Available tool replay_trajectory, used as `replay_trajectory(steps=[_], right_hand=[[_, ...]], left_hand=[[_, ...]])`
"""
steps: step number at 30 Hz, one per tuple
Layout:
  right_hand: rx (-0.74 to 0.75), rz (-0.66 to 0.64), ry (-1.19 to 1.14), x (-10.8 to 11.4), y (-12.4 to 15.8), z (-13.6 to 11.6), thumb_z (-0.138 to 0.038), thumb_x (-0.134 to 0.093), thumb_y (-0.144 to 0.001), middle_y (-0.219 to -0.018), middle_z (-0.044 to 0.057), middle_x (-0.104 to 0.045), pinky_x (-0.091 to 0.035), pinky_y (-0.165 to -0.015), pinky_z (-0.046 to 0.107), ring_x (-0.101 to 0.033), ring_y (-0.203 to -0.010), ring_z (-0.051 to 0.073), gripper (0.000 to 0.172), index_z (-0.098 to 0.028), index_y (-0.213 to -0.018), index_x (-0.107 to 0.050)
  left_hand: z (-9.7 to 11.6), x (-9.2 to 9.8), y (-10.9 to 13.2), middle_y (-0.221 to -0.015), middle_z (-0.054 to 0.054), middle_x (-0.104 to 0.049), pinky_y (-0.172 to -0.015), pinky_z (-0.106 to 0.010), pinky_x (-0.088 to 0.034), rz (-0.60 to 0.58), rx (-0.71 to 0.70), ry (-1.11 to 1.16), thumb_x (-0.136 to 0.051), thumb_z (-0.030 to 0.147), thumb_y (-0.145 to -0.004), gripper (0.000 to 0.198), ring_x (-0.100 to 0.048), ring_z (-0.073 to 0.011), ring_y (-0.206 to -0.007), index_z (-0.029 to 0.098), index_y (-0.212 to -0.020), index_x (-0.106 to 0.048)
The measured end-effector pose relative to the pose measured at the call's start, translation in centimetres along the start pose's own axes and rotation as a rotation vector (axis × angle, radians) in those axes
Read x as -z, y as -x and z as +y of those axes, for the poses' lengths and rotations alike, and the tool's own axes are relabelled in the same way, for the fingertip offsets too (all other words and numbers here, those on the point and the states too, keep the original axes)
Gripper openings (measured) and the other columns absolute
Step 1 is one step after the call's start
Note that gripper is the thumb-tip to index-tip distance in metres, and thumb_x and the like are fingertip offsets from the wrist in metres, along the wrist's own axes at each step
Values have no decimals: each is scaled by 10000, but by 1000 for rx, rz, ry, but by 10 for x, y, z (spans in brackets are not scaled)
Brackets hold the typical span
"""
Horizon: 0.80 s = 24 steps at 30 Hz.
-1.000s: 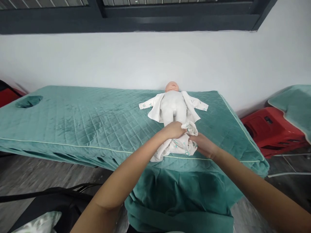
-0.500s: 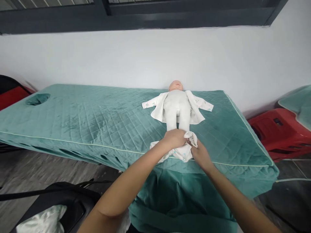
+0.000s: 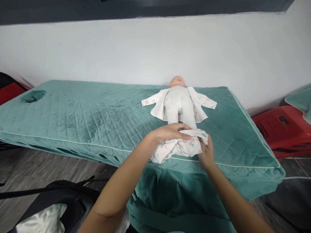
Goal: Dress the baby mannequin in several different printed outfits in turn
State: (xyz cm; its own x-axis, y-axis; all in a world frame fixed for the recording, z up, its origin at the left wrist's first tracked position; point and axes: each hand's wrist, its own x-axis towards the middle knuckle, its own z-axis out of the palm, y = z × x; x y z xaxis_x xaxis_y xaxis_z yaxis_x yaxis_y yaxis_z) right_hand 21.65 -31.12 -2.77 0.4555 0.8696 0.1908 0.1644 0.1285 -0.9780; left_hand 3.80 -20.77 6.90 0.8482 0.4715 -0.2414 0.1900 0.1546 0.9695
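Observation:
A baby doll (image 3: 178, 98) lies on its back on the green quilted bed (image 3: 109, 116), its legs toward me. Its arms are in a white long-sleeved top (image 3: 157, 111) that hangs open at the front. White baby pants (image 3: 179, 148) with a small coloured print are bunched over the doll's lower legs, near the bed's front edge. My left hand (image 3: 171, 132) reaches across the shins, thumb on the cloth, closed on the pants. My right hand (image 3: 206, 152) grips their right end, some of its fingers hidden in the fabric. The doll's feet are hidden.
Behind the bed rises a white wall (image 3: 97, 51). A face hole (image 3: 33, 96) is at the bed's left end. A red plastic chair (image 3: 284, 129) stands to the right. At lower left, a black seat (image 3: 75, 197) holds a crumpled pale cloth (image 3: 42, 220).
My right hand has moved slightly right, drawing the pants' end outward. My left hand has opened from a tight grasp to lie across the shins. The pants are spread wider.

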Motion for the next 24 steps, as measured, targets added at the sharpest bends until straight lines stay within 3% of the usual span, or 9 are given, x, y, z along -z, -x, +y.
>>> replay_trajectory(steps=[6, 12, 18, 24], right_hand=[[-118, 4, -122, -7, -9, 9, -403, -658, -850, -985, 20, -662, -478, -835, 346, -590, -868, 200, 219, -249, -999, -614], [-8, 42, 36, -11, -24, 4, -433, -632, -863, -946, 32, -660, -478, -856, 371, -589, -906, 221, 225, -232, -961, -607], [-54, 4, 20, -12, -38, 1, -488, -640, -850, -1027, 59, -689, -489, -899, 382, -604, -999, 240, 295, -238, -1006, -625], [-186, -29, -41, -11, -47, 1, -496, -665, -845, -1122, 61, -713, -493, -914, 369, -621, -1029, 239, 386, -220, -1115, -664]], left_hand=[[-3, 10, -1, -1164, -67, -683, -914, -288, -468, 95, -75, 100, -800, 272, -757, 391, -629, -184, -1066, 185, -1124, -694], [-2, 12, -22, -1131, -75, -693, -928, -312, -468, 271, -177, 119, -739, 230, -797, 311, -639, -182, -1037, 161, -1092, -668], [2, 23, -36, -1095, -72, -691, -931, -330, -467, 326, -205, -180, -657, 225, -842, 252, -635, -195, -1011, 150, -1082, -646], [-2, 21, -53, -1222, -47, -672, -1029, -349, -430, 469, -271, -642, -486, 153, -915, 280, -603, -220, -1163, 220, -1158, -609]])
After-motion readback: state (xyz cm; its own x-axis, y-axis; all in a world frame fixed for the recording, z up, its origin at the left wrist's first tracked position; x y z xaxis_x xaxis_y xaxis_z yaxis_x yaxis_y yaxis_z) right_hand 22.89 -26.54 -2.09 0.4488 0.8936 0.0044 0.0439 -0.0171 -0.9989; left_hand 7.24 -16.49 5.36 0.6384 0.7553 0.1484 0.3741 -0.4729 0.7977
